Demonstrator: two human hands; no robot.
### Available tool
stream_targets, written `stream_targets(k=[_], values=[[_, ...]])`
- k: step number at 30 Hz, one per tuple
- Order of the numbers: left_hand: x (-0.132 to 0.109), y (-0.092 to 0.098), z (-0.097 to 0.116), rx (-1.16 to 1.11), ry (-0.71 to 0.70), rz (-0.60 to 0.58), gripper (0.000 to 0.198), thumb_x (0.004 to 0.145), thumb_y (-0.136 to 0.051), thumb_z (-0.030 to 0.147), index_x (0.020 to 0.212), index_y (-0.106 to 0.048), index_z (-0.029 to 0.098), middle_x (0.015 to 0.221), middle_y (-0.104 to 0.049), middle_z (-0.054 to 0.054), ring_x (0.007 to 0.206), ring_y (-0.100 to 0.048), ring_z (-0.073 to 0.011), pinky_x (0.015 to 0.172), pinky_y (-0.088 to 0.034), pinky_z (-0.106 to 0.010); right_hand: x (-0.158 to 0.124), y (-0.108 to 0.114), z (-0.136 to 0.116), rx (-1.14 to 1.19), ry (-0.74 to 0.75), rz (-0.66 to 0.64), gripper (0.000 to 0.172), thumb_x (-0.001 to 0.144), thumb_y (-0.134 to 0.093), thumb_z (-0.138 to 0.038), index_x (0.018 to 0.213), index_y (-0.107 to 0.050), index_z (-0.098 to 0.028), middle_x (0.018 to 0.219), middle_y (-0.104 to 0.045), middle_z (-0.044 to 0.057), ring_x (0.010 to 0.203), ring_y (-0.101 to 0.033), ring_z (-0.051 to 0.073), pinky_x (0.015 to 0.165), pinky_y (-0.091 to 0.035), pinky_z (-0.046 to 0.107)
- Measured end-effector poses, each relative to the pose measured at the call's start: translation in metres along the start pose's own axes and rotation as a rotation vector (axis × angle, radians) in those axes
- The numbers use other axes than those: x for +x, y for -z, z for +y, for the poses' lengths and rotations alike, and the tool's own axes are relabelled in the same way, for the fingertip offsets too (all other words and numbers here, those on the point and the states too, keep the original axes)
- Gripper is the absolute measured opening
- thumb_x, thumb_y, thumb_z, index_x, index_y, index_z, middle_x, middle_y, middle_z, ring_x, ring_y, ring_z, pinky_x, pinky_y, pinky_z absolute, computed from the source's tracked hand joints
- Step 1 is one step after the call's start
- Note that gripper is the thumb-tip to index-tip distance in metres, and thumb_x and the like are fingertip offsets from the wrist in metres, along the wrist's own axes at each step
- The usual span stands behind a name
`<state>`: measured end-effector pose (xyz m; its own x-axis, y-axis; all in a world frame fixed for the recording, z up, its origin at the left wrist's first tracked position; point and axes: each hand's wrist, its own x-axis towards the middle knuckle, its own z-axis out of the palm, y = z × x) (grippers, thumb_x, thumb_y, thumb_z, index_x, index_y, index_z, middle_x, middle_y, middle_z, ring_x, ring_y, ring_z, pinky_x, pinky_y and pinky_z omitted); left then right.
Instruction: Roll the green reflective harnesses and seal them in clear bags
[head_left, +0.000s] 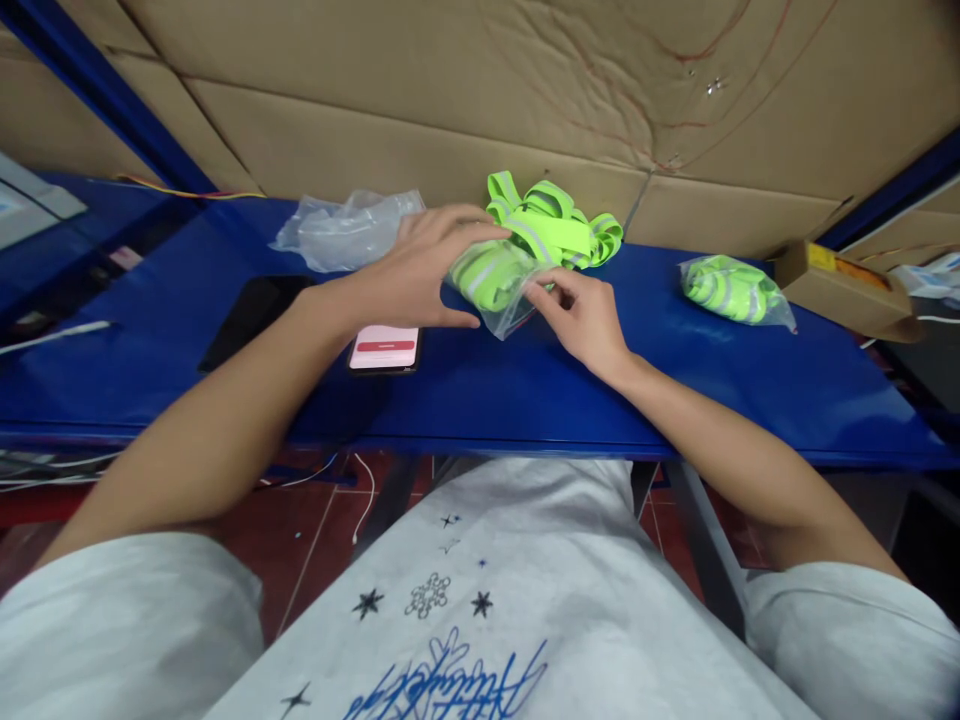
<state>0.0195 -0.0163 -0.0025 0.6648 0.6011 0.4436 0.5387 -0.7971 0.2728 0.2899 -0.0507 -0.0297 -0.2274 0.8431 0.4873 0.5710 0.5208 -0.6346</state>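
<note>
A clear plastic bag (pixel 501 285) with a folded neon-yellow reflective strap inside lies on the blue table. My right hand (pixel 581 315) pinches the bag's edge at its right side. Over the bag's left side my left hand (pixel 435 255) hovers with thumb and fingers spread apart. Whether its fingertips touch the bag, I cannot tell. Just behind the bag is a loose heap of neon-yellow reflective straps (pixel 555 228). To the left, a pile of clear plastic bags (pixel 345 232) sits partly behind my left hand. Below that hand, a phone (pixel 385 350) shows a lit pink screen.
A filled bag of neon strap (pixel 731 290) lies at the right, beside an open cardboard box (pixel 844 290). A dark flat object (pixel 251 315) rests under my left forearm. Cardboard sheeting (pixel 420 120) walls the back of the blue table (pixel 487 400).
</note>
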Motion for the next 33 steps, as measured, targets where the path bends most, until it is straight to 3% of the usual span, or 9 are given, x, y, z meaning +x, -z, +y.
stream_targets(k=[3,8,12,17,22,24,27,30,33], values=[[-0.003,-0.005,-0.013,0.091,0.049,-0.093,0.111,0.086,-0.087,0.062,0.176,-0.03,0.028,0.175,-0.042,-0.018,0.16,-0.039,-0.0459,0.131,-0.024,-0.069,-0.002,-0.003,0.001,-0.01,-0.022,-0.059,0.027,0.101,-0.076,-0.04,0.118,-0.082,-0.02,0.07,-0.064,-0.003,0.066,-0.057,0.014,0.07,-0.039,0.028],[-0.002,-0.005,-0.013,0.121,0.092,0.002,0.072,0.093,-0.077,0.068,0.155,-0.064,0.033,0.152,-0.066,-0.013,0.144,-0.059,-0.041,0.125,-0.034,-0.057,0.002,-0.004,0.005,-0.068,-0.129,-0.091,0.04,0.095,-0.084,-0.046,0.123,-0.077,-0.018,0.075,-0.072,-0.001,0.07,-0.064,0.018,0.07,-0.043,0.03],[0.003,-0.009,-0.004,0.064,0.086,0.039,0.07,0.088,-0.076,0.078,0.135,-0.08,0.026,0.135,-0.074,-0.014,0.13,-0.066,-0.0386,0.119,-0.039,-0.055,0.006,0.0,0.007,0.223,-0.329,-0.272,0.057,0.086,-0.083,-0.075,0.095,-0.071,-0.019,0.06,-0.061,-0.002,0.05,-0.051,0.014,0.048,-0.038,0.027],[0.005,-0.002,0.0,-0.354,0.088,-0.114,0.084,0.071,-0.093,0.078,0.137,-0.079,0.028,0.138,-0.072,-0.012,0.122,-0.069,-0.0324,0.106,-0.053,-0.043,0.008,0.002,0.012,0.509,-0.456,-0.385,0.069,0.079,-0.085,-0.083,0.067,-0.056,-0.022,0.05,-0.049,-0.003,0.042,-0.04,0.009,0.035,-0.028,0.024],[0.005,0.018,-0.007,-0.873,0.282,0.131,0.064,0.096,-0.071,0.078,0.129,-0.078,0.023,0.137,-0.075,-0.011,0.108,-0.074,-0.0255,0.092,-0.061,-0.038,0.01,0.0,0.012,0.656,-0.51,-0.334,0.068,0.068,-0.094,-0.079,0.09,-0.069,-0.02,0.058,-0.049,-0.006,0.045,-0.039,0.007,0.036,-0.032,0.022],[0.004,0.021,-0.009,-0.848,0.285,0.196,0.06,0.099,-0.068,0.075,0.128,-0.078,0.023,0.139,-0.075,-0.01,0.119,-0.071,-0.028,0.098,-0.06,-0.039,0.01,-0.001,0.009,0.691,-0.451,-0.344,0.077,0.065,-0.097,-0.076,0.113,-0.072,-0.021,0.067,-0.055,-0.006,0.049,-0.042,0.008,0.039,-0.034,0.022],[0.004,0.017,-0.007,-0.689,0.227,0.105,0.065,0.083,-0.094,0.06,0.136,-0.077,0.026,0.148,-0.071,-0.006,0.137,-0.065,-0.0296,0.11,-0.056,-0.036,0.008,-0.002,0.005,0.588,-0.231,-0.303,0.086,0.067,-0.101,-0.065,0.135,-0.067,-0.025,0.077,-0.06,-0.007,0.058,-0.047,0.01,0.051,-0.041,0.024],[0.004,0.01,-0.004,-0.625,0.195,-0.046,0.075,0.073,-0.102,0.05,0.139,-0.077,0.027,0.145,-0.073,-0.008,0.138,-0.067,-0.0303,0.109,-0.058,-0.035,0.003,-0.001,0.002,0.32,0.009,-0.227,0.08,0.073,-0.101,-0.05,0.139,-0.066,-0.025,0.077,-0.058,-0.007,0.067,-0.053,0.013,0.069,-0.046,0.027],[0.004,0.005,-0.002,-0.715,0.232,0.031,0.063,0.07,-0.102,0.05,0.124,-0.082,0.024,0.131,-0.079,-0.008,0.129,-0.072,-0.0289,0.102,-0.061,-0.035,-0.002,0.0,-0.002,0.094,0.104,-0.206,0.066,0.084,-0.094,-0.05,0.138,-0.067,-0.023,0.079,-0.063,-0.004,0.071,-0.058,0.016,0.073,-0.042,0.028]])
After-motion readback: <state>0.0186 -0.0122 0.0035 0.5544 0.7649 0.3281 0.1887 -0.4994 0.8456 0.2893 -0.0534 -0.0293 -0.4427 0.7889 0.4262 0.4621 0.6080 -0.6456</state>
